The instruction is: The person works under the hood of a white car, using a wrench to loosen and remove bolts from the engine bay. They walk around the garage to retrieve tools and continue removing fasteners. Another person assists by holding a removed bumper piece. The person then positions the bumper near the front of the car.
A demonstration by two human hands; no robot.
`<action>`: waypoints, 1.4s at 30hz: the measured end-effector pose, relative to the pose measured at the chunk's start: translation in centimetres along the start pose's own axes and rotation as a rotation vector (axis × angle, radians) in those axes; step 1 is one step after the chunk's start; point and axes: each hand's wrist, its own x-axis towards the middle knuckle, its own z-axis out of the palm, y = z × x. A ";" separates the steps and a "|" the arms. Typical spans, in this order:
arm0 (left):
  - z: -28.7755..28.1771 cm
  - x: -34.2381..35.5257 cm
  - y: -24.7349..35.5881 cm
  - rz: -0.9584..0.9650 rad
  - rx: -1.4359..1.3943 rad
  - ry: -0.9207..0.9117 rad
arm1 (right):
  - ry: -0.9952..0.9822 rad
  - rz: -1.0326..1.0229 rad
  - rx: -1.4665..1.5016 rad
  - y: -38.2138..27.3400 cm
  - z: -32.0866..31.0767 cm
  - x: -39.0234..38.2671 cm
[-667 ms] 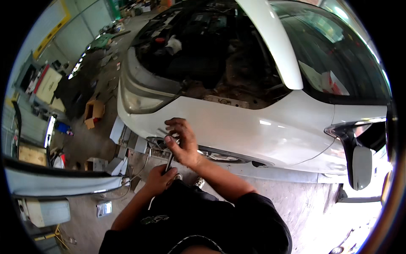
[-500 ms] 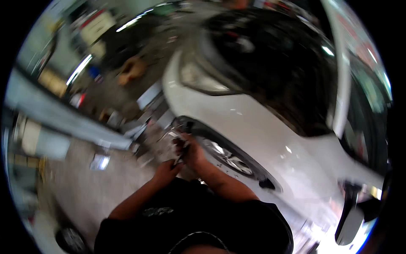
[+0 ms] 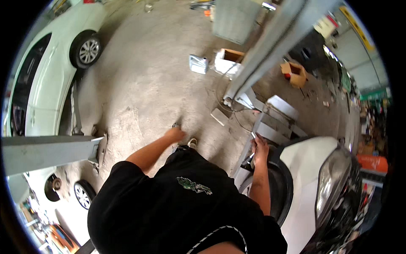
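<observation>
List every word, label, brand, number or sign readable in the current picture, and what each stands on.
No text can be read.
Green-and-white print on the black cloth shirt: no letters can be made out.
Long yellow strip at upper right: any marks are too small to read.
Bright orange panel at far right: too blurred to read.
Slim silver metal tool in the right hand: no marking can be made out.

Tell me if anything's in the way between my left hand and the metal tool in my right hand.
Nothing visible stands between your left hand and the slim metal tool held in your right hand. A shoe shows near that line, but lower, down at the floor.
</observation>
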 end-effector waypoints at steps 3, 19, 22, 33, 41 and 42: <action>-4.8 -0.4 -10.4 -0.204 -0.175 0.162 | -0.040 0.142 -0.459 3.5 1.1 5.1; -26.0 11.1 -4.5 -0.403 -0.432 0.260 | -0.993 -0.017 -0.984 2.8 42.5 35.1; -23.0 16.0 -14.3 -0.590 -0.458 0.227 | -0.927 0.575 -0.958 3.5 52.2 42.3; -29.1 17.1 -27.2 -1.009 -1.410 0.361 | -1.092 0.442 -0.964 -1.0 75.1 67.0; -62.3 39.4 -34.3 -0.733 -1.130 0.365 | -0.670 0.354 -0.985 -5.3 68.9 80.5; -66.5 42.2 -34.4 -0.713 -1.085 0.336 | -0.595 0.367 -1.007 -4.3 65.3 82.1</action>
